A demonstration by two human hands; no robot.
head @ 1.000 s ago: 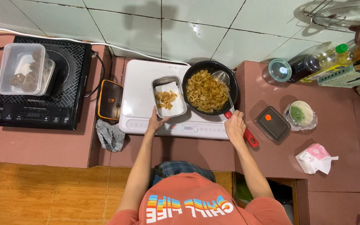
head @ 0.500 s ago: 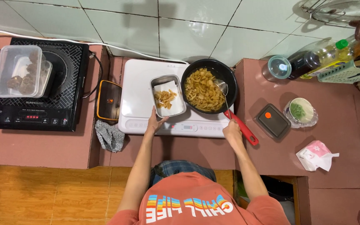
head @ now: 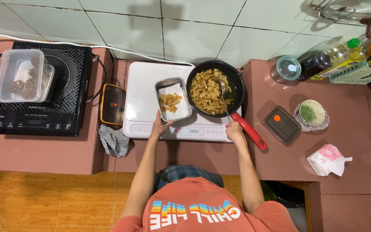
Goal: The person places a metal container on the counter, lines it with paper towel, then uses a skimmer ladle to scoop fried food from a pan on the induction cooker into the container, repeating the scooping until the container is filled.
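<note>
We're looking down at a wall (head: 121,25) of large pale green-white tiles w/ dark grout along the top, glossy, catching soft reflections. Below it runs a reddish-brown counter (head: 35,150), matte, stepped into sections w/ a recess in the middle. A white cable (head: 44,41) trails along the wall base. Bottom left we see floor (head: 44,202) of warm orange-brown wood-look planks. Light is even, indoor, from above; shadows short & soft.

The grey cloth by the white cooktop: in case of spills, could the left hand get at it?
Probably yes: the left hand is near the grey cloth, with nothing between them.
</note>
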